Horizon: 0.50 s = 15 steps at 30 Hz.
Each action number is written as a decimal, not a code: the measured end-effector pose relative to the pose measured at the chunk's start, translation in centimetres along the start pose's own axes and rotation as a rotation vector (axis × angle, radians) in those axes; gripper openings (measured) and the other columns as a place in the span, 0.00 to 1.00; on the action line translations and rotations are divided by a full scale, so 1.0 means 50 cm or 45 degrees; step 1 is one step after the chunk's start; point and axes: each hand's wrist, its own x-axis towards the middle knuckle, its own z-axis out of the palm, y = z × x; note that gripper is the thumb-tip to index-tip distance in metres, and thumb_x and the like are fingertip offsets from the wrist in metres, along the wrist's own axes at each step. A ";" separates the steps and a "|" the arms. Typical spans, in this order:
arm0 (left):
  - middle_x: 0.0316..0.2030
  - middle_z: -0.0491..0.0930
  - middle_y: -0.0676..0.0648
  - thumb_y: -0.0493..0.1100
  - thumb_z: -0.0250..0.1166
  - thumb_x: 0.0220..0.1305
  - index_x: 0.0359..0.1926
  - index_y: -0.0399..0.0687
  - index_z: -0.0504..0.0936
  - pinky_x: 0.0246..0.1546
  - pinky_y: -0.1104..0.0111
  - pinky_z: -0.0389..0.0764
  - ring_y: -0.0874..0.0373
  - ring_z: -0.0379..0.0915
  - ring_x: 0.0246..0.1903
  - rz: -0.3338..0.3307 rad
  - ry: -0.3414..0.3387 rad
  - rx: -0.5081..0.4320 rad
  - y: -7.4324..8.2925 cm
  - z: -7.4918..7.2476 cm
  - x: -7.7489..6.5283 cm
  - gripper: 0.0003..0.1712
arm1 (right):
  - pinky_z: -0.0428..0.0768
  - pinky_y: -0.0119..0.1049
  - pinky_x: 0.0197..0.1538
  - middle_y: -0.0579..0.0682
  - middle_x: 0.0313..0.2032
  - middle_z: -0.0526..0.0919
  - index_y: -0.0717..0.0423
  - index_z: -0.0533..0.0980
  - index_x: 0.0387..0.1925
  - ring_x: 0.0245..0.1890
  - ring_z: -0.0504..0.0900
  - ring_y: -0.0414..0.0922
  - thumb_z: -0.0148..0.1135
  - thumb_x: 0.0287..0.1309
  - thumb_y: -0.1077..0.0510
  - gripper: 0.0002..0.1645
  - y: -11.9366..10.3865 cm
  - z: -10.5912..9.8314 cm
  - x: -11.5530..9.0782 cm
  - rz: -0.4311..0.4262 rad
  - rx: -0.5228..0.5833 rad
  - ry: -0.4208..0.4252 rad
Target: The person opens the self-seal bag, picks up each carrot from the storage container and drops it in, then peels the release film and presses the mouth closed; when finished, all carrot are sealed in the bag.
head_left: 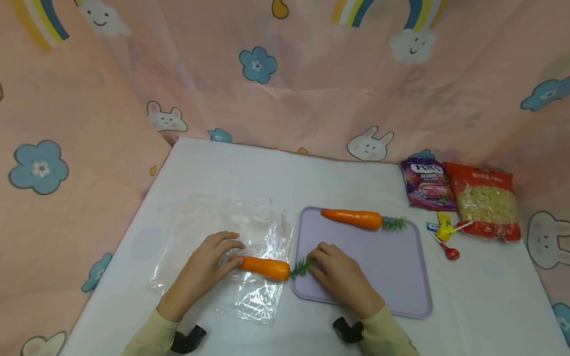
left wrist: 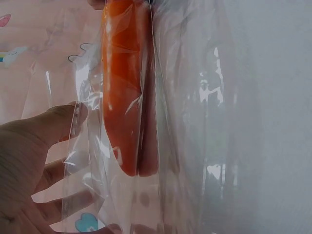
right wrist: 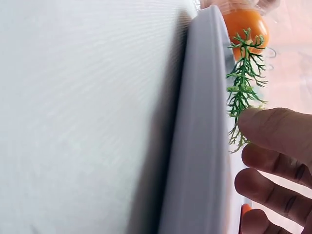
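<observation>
A carrot (head_left: 265, 268) with green leaves (right wrist: 246, 83) lies across the clear plastic bag (head_left: 260, 301), its leafy end reaching over the rim of a lilac tray (head_left: 428, 291). Film covers its pointed end (left wrist: 122, 122) in the left wrist view. My left hand (head_left: 207, 264) is at that tip, fingers spread, with the bag's edge (left wrist: 70, 146) passing in front of the thumb. At the leaves, my right hand (head_left: 340, 277) has its thumb tip against the sprigs, the other fingers loosely bent and apart from the thumb. A second carrot (head_left: 356, 218) rests on the tray's far side.
More clear bag film (head_left: 187, 232) spreads over the white table (head_left: 481, 306) at left. At the far right are a purple candy bag (head_left: 428, 185), a red pasta-like packet (head_left: 485, 202), a yellow lollipop (head_left: 444, 230) and a red lollipop (head_left: 451, 253). A patterned pink curtain (head_left: 303, 109) hangs behind.
</observation>
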 end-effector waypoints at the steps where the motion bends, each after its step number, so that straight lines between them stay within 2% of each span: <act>1: 0.53 0.75 0.49 0.47 0.74 0.49 0.44 0.55 0.81 0.53 0.54 0.75 0.50 0.68 0.55 0.001 0.000 0.002 0.000 0.000 0.000 0.19 | 0.77 0.27 0.35 0.32 0.35 0.74 0.42 0.80 0.36 0.34 0.70 0.32 0.71 0.50 0.54 0.10 -0.001 0.000 0.001 -0.003 0.004 0.008; 6: 0.53 0.75 0.49 0.48 0.74 0.49 0.44 0.55 0.81 0.53 0.55 0.75 0.51 0.68 0.56 0.003 0.002 0.012 -0.001 0.001 -0.001 0.19 | 0.76 0.25 0.32 0.33 0.32 0.73 0.43 0.80 0.32 0.30 0.70 0.31 0.71 0.49 0.56 0.08 -0.012 -0.004 0.007 -0.057 0.062 0.075; 15: 0.54 0.74 0.50 0.48 0.74 0.50 0.44 0.56 0.81 0.53 0.55 0.75 0.51 0.67 0.56 -0.013 0.000 0.011 0.001 0.003 0.002 0.19 | 0.74 0.20 0.30 0.34 0.28 0.73 0.46 0.80 0.29 0.27 0.71 0.31 0.71 0.48 0.60 0.07 -0.050 0.005 0.027 -0.080 0.334 0.205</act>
